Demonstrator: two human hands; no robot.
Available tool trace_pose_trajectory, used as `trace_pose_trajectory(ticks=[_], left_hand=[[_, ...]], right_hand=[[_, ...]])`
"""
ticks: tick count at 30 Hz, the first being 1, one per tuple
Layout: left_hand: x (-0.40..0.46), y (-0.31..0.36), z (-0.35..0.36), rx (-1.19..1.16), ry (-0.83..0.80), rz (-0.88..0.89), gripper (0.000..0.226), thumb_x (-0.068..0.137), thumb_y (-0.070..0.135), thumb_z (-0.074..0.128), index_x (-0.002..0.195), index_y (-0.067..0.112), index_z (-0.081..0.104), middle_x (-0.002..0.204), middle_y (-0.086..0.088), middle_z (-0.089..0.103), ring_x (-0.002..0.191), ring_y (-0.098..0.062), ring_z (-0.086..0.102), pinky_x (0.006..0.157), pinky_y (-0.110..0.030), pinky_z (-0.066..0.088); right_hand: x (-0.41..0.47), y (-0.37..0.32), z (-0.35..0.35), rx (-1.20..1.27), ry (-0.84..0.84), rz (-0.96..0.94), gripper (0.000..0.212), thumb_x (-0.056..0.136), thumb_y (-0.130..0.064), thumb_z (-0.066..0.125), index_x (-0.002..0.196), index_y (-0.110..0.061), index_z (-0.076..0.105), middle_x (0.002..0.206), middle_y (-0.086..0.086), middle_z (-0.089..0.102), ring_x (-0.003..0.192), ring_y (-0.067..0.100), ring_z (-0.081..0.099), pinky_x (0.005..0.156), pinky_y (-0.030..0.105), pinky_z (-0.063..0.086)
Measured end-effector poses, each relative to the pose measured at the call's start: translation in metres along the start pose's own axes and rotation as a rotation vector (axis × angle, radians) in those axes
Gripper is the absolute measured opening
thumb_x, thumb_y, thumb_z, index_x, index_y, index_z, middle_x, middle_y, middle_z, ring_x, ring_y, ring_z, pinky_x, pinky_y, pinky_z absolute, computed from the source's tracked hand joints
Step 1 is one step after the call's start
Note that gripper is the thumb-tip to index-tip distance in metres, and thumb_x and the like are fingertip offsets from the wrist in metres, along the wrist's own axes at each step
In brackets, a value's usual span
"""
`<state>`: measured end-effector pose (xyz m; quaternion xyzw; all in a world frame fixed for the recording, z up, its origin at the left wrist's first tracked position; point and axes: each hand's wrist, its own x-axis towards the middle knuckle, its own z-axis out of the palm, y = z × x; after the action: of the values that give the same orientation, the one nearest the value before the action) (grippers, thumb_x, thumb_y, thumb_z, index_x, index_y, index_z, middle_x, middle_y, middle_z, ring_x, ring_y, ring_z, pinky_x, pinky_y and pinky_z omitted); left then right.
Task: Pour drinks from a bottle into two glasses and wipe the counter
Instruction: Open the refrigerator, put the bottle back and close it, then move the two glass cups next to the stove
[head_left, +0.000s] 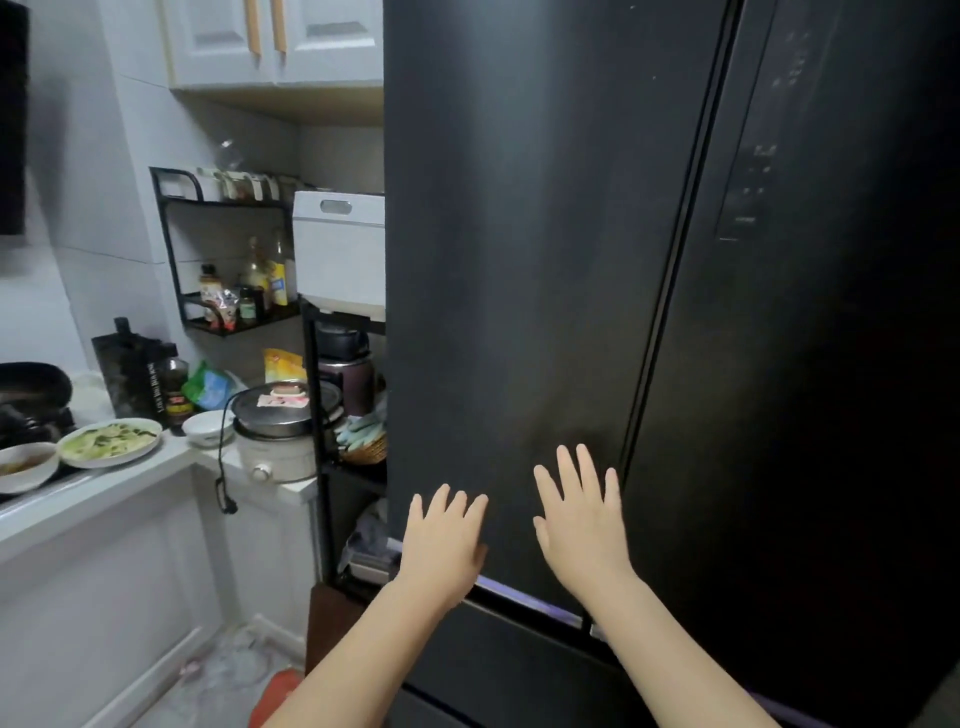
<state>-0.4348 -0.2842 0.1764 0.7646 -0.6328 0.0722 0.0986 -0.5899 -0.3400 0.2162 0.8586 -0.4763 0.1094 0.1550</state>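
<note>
A tall black fridge (545, 260) fills the middle and right of the head view, its doors closed. My left hand (444, 540) and my right hand (582, 525) are both held flat with fingers spread in front of the lower part of the left door, just above the seam to the drawer below. Neither hand holds anything. No drink bottle or glasses for the task can be made out. The white counter (104, 499) runs along the left side.
On the counter stand a plate of green food (109, 441), two bowls (26, 465), a rice cooker (280, 431) with a dangling cord, and dark sauce bottles (174, 384). A black rack (332, 415) with a white box (337, 249) sits between counter and fridge.
</note>
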Motion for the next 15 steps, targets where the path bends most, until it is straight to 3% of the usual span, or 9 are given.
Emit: trace_pose_trajectory(ticks=[10, 15], left_hand=[[-0.115, -0.098, 0.035, 0.033, -0.205, -0.3, 0.049, 0.092, 0.041, 0.041, 0.138, 0.024, 0.037, 0.129, -0.001, 0.057, 0.124, -0.026, 0.046, 0.109, -0.045, 0.023], [-0.181, -0.147, 0.049, 0.052, -0.286, -0.432, 0.036, 0.091, 0.041, 0.04, 0.118, 0.022, 0.053, 0.118, -0.006, 0.063, 0.113, -0.029, 0.055, 0.096, -0.038, 0.034]], right_hand=[[-0.042, -0.122, 0.056, 0.2, -0.254, -0.312, 0.057, 0.096, -0.041, 0.041, 0.145, -0.019, 0.023, 0.149, 0.001, 0.033, 0.138, 0.021, 0.03, 0.114, 0.046, 0.019], [-0.061, -0.191, 0.069, 0.239, -0.329, -0.472, 0.056, 0.095, -0.043, 0.038, 0.145, -0.021, 0.025, 0.142, -0.001, 0.043, 0.133, 0.021, 0.037, 0.113, 0.046, 0.02]])
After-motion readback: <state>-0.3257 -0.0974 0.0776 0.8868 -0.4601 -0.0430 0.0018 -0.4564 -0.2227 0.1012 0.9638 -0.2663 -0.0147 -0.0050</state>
